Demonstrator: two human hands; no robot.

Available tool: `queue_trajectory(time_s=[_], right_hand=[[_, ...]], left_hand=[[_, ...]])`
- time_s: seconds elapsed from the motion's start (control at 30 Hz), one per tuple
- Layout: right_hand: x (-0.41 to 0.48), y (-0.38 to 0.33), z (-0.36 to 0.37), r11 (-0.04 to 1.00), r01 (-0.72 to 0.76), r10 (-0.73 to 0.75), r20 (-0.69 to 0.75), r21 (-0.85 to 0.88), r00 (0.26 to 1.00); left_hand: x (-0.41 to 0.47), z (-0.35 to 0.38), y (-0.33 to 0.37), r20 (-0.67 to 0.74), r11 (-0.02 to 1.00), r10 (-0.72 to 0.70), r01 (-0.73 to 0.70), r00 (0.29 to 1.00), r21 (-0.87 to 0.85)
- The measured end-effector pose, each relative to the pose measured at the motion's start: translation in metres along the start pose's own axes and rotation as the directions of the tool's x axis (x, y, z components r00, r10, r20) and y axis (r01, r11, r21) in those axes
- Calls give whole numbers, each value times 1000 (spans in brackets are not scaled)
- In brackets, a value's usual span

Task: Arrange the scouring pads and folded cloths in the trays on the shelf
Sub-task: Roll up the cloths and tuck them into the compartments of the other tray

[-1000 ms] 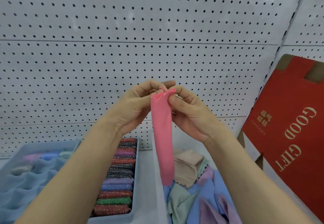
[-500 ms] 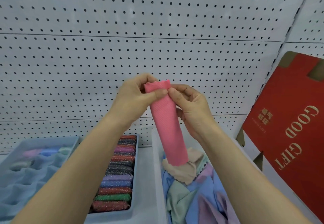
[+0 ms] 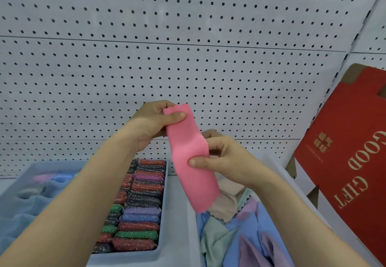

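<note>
Head view: the pink cloth (image 3: 192,162) hangs as a long folded strip, near upright with its top leaning left, above the right tray (image 3: 195,246) of loose cloths (image 3: 240,237). The left hand (image 3: 152,124) pinches its top end, thumb across the front. The right hand (image 3: 227,160) pinches its middle at the right edge. Pads (image 3: 142,204) fill the pad tray (image 3: 125,256) just to the left.

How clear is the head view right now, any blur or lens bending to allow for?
Head view: light even, no glare; pegboard rows curve toward the edges; pink cloth, left hand and right hand fairly sharp; the far-left tray looks soft.
</note>
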State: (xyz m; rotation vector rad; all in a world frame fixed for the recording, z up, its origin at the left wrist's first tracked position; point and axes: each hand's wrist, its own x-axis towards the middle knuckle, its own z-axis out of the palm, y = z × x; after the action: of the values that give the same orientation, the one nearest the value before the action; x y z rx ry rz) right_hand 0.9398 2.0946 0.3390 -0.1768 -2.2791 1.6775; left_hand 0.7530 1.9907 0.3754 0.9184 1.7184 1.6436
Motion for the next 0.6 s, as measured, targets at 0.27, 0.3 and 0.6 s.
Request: queue_trajectory(time_s=[0.27, 0.3, 0.6], right_hand=[[19, -31, 1, 956, 140, -81, -225, 259, 971], [23, -30, 1, 951, 138, -59, -275, 276, 960], [30, -22, 0, 937, 121, 20, -397, 327, 918]], left_hand=[[0, 7, -31, 278, 894, -326, 390, 904, -221], [-1, 10, -32, 289, 872, -328, 406, 899, -274], [-19, 15, -33, 126, 944, -90, 124, 988, -304]])
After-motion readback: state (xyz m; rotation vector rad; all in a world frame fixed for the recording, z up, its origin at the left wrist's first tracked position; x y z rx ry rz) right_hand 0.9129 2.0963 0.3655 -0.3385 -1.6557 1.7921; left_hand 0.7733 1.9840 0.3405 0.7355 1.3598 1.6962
